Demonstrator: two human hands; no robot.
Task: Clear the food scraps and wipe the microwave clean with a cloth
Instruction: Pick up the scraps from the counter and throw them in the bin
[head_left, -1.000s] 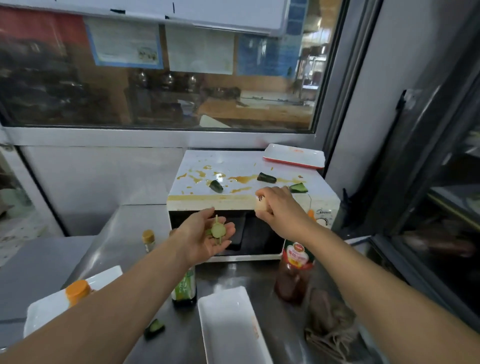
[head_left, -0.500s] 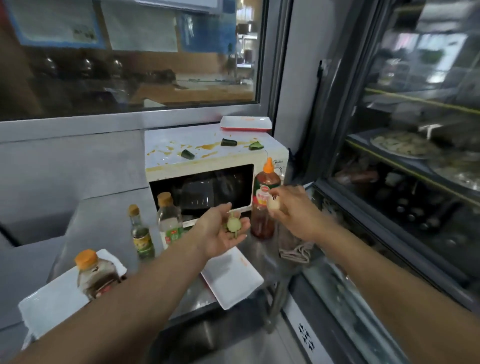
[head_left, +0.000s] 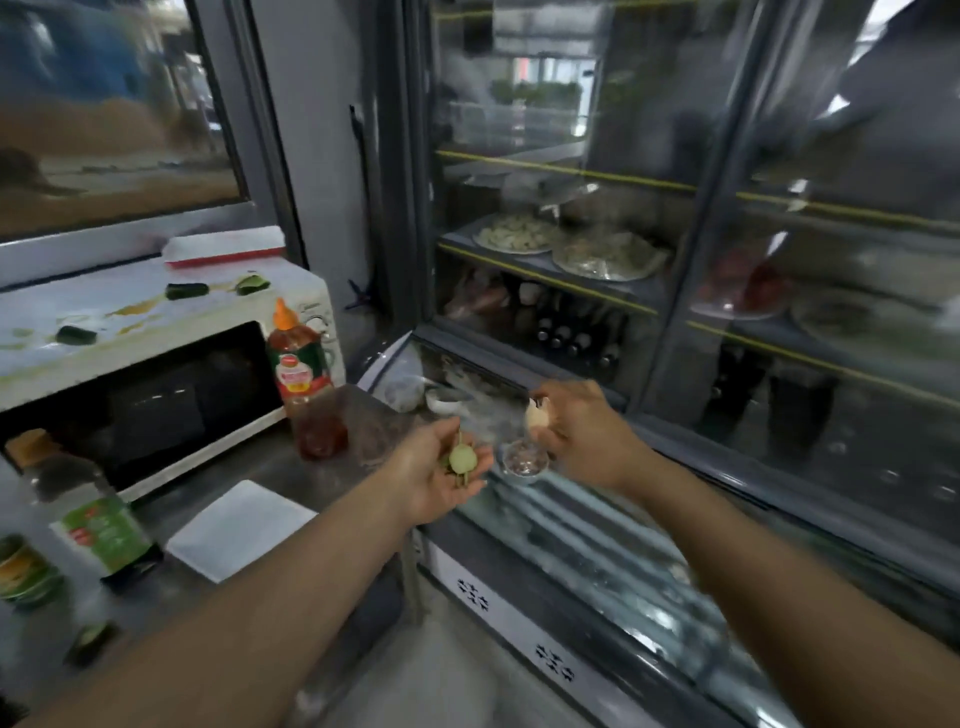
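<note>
The task looks early, judging by how much mess is left. The left hand (head_left: 441, 475) is held palm up and loosely cupped, fingers relaxed, carrying a pale green slice and a few stalky bits of scrap (head_left: 461, 461) on the palm without pinching them. The right hand (head_left: 576, 431), just to the right of it, has its grip closed on a pale, cream-coloured scrap (head_left: 535, 413), fingertips and thumb pinching it. Both hands hang out past the right end of the tabletop (head_left: 270, 462), above the glass-topped case in front of the display fridge (head_left: 675, 234), well apart from the microwave (head_left: 156, 384) at the far left. So some scraps are gathered and seem on their way to be thrown out, though no bin is in view. On the microwave's white top, 3 dark green pieces (head_left: 187, 291) are yet to be lifted, lying among yellow-brown sauce streaks (head_left: 135, 312) that have not been wiped. No cloth can be made out for certain. A red sauce bottle (head_left: 304, 379) stands just in front of the microwave's right side, and a white tray (head_left: 239, 530) lies nearer on the tabletop. What is left, as I judge it: drop these scraps, collect the 3 pieces, then wipe.
</note>
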